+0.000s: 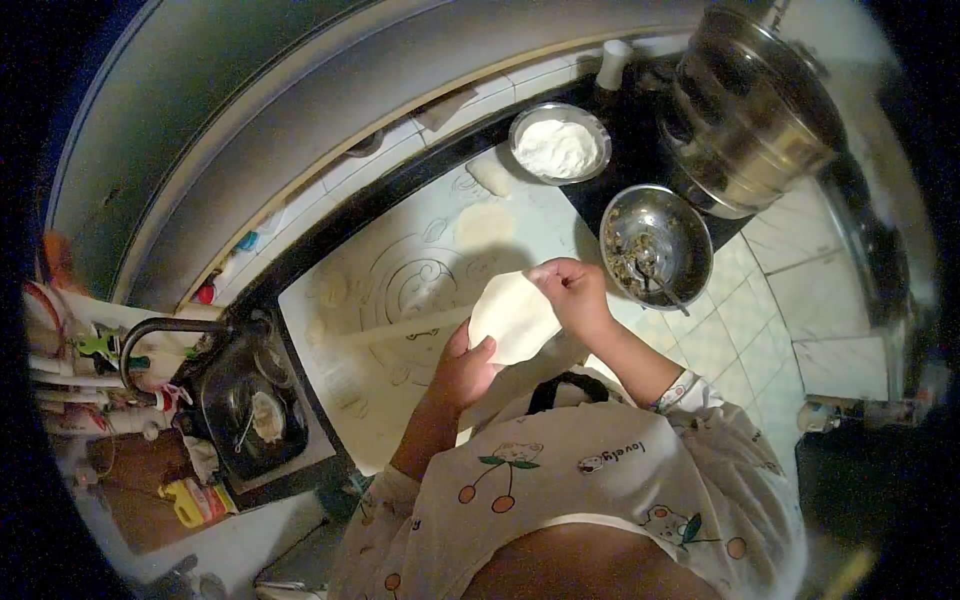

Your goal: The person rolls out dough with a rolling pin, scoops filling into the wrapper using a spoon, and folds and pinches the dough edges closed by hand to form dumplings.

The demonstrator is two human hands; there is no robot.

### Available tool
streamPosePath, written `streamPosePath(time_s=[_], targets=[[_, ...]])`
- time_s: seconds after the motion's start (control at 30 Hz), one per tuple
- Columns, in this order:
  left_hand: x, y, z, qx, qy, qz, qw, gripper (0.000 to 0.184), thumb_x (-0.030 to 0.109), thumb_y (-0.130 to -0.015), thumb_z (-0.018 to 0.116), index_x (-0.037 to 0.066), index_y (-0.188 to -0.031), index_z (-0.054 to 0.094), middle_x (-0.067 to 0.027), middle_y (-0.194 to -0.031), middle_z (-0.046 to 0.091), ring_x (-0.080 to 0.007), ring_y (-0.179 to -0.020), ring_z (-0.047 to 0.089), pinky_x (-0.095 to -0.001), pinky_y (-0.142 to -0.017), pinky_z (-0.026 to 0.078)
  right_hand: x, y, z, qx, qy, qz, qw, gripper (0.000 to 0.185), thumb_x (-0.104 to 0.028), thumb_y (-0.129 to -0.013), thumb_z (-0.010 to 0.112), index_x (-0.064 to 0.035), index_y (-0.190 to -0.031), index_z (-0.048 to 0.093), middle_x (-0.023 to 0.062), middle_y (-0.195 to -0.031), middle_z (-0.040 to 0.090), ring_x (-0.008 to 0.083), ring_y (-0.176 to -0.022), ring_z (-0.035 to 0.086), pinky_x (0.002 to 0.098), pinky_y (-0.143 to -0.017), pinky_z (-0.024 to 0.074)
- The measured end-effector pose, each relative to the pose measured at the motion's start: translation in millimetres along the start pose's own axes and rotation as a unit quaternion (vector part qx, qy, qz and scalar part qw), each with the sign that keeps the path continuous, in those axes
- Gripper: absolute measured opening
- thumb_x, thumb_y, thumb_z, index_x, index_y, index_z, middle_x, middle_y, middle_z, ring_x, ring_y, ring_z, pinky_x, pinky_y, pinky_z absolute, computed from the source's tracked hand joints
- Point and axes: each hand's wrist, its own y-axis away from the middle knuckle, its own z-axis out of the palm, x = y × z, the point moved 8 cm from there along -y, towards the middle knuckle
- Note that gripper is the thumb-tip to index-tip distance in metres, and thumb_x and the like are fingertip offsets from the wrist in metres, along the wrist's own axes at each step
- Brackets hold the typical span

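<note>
A thin, pale round of rolled dough (516, 318) is held up in front of my body. My left hand (464, 370) pinches its lower left edge, thumb on top. At the upper right edge, my right hand (578, 297) grips it between thumb and fingers. Below lies a white pastry mat (345, 400) with printed drawings. A pale rolling pin (405, 328) rests across the mat, just left of the dough. Another flat dough round (485, 227) and a thicker dough piece (488, 178) lie farther back, and small dough lumps (334, 291) sit at the left.
A metal bowl of white flour (558, 146) stands behind the mat. To my right is a steel bowl (655, 245) with chopped filling and a utensil in it. A tall steamer pot (755, 115) rises behind that. At left is a dark sink (250, 400) with a faucet (165, 325).
</note>
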Motion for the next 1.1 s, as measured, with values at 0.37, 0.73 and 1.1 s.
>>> streamPosePath(time_s=[0.37, 0.73, 1.1], targets=[[-16.1, -45.6, 40.9, -0.060, 0.108, -0.034, 0.992, 0.075, 0.046, -0.083, 0.055, 0.008, -0.140, 0.024, -0.0106, -0.140, 0.034, -0.0298, -0.129, 0.033, -0.0494, -0.106, 0.025, -45.5, -6.4, -24.8, -0.033, 0.181, -0.118, 0.976, 0.015, -0.017, -0.083, 0.062, -0.0041, -0.088, 0.068, 0.0126, -0.081, 0.067, 0.0255, -0.071, 0.065, 0.0344, -0.065, 0.0503], [-56.3, -76.0, 33.9, -0.130, -0.195, -0.071, 0.970, 0.068, 0.043, -0.088, 0.049, 0.003, -0.138, 0.025, -0.0169, -0.140, 0.033, -0.0352, -0.129, 0.032, -0.0507, -0.108, 0.023, 27.5, 58.0, -219.2, 0.093, 0.487, 0.188, 0.848, 0.039, -0.033, -0.075, 0.068, -0.0045, -0.101, 0.060, 0.0170, -0.090, 0.064, 0.0336, -0.079, 0.061, 0.0430, -0.065, 0.0492], [-124.0, -92.7, 51.3, -0.016, 0.167, -0.242, 0.956, 0.056, 0.035, -0.095, 0.035, 0.000, -0.138, 0.025, -0.0184, -0.141, 0.031, -0.0348, -0.130, 0.030, -0.0489, -0.110, 0.020, 114.5, 46.4, -254.3, 0.295, 0.119, 0.111, 0.941, 0.014, -0.011, -0.080, 0.064, 0.0015, -0.086, 0.067, 0.0128, -0.075, 0.067, 0.0154, -0.067, 0.061, 0.0288, -0.065, 0.0486]])
